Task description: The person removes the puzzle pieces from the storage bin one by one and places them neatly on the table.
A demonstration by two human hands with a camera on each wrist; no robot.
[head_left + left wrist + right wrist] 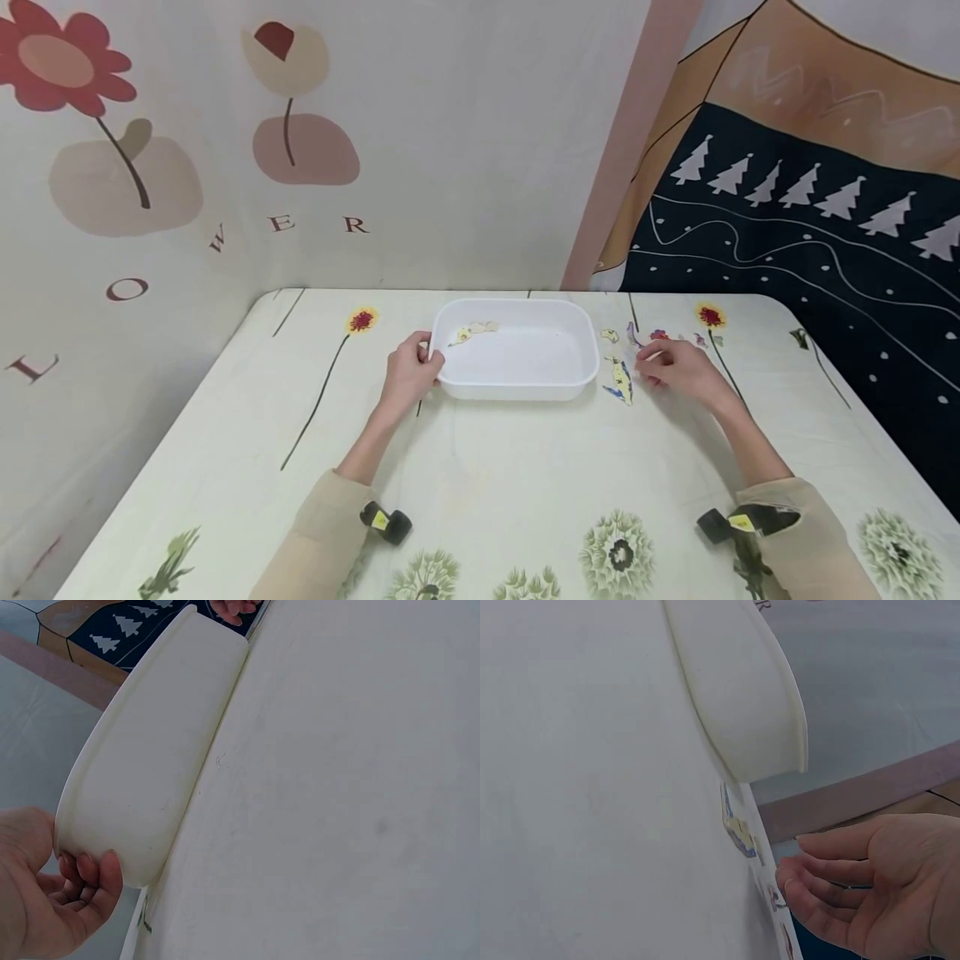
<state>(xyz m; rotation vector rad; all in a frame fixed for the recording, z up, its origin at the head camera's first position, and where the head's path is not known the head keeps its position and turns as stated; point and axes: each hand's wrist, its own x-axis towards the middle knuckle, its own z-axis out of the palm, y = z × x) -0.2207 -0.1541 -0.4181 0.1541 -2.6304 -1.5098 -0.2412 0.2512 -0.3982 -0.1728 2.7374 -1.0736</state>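
A white plastic tub [517, 388] stands on the table near its far edge. My left hand [409, 371] grips its left end, thumb at the rim and fingers curled under it on the outer wall [142, 765]. Inside the tub, toward its left, lie small flat yellow and cream pieces [463, 335]. To the right of the tub, a flat yellow-and-blue cutout [619, 382] lies on the cloth, a smaller yellow one [610, 335] behind it. My right hand [684, 372] hovers beside these, fingers loosely bent, thumb apart from them, nothing visible between them [862, 881].
Several small purple and red flat pieces [659, 335] lie beyond the right hand. The tablecloth [487, 467] is printed with flowers, some close to the loose pieces. A pale wall hanging [465, 150] and a dark one with trees [795, 242] rise behind the table.
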